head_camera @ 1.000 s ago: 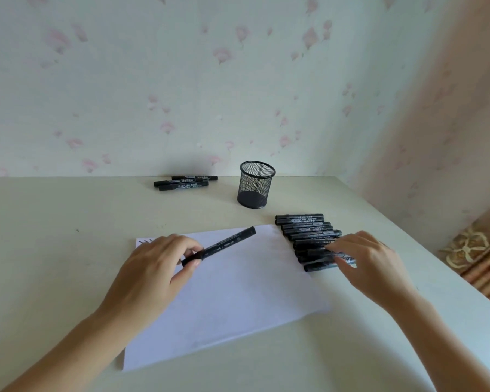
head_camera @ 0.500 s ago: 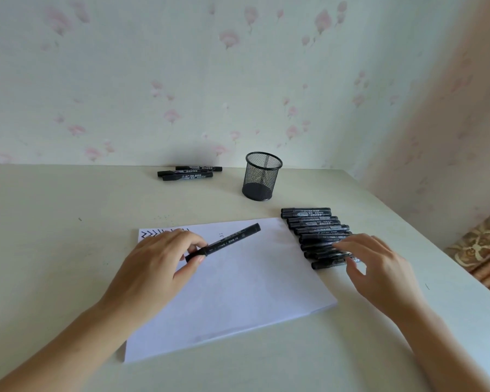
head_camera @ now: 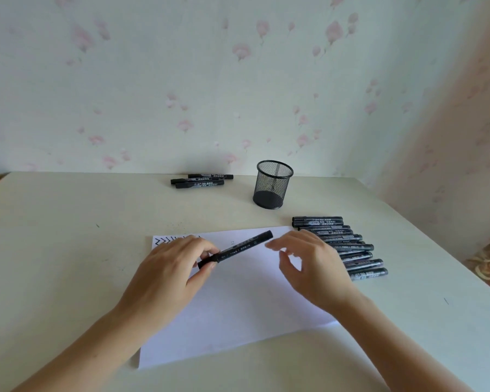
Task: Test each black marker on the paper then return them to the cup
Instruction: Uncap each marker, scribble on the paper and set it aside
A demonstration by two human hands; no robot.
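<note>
One marker (head_camera: 234, 249) in play, pinched at its near end by left hand (head_camera: 170, 274), thumb and curled fingers clamped on barrel. Long axis runs up and right from that pinch, over paper (head_camera: 238, 306), free end pointing at right hand (head_camera: 309, 267). Right hand nearer to free end, fingers apart and loosely bent, holding nothing, fingertips just short of it. I judge next move is cap pull along axis. Cup (head_camera: 272, 184) well apart behind; row of markers (head_camera: 351, 250) beside right hand.
</note>
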